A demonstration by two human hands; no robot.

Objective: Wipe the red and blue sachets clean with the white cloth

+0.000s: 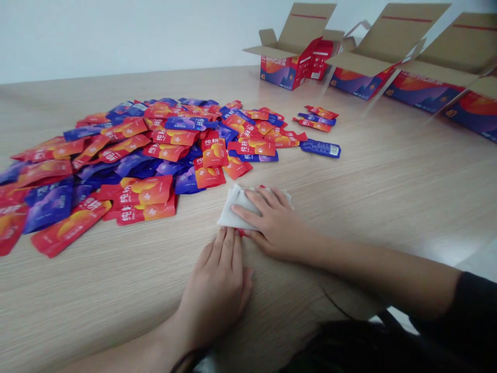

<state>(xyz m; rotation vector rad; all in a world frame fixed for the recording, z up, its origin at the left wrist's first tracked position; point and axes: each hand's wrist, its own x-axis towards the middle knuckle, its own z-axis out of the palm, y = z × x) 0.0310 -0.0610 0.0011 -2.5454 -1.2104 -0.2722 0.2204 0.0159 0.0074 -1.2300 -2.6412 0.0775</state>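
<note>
My right hand (274, 223) lies flat over a crumpled white cloth pouch (236, 210), pressing it to the table, and a strip of red shows beneath the pouch. My left hand (215, 282) rests on the table just below, its fingertips against the pouch's lower edge. A large heap of red and blue foil sachets (166, 137) with white lettering spreads to the left of both hands. Its nearest red sachet (145, 207) lies a short way from the pouch.
Open cardboard cartons (291, 67) printed red and blue stand in a row along the far side of the wooden table (349, 176). A small group of sachets (314, 118) lies between them and the heap. A dark sleeve (466, 303) enters at lower right.
</note>
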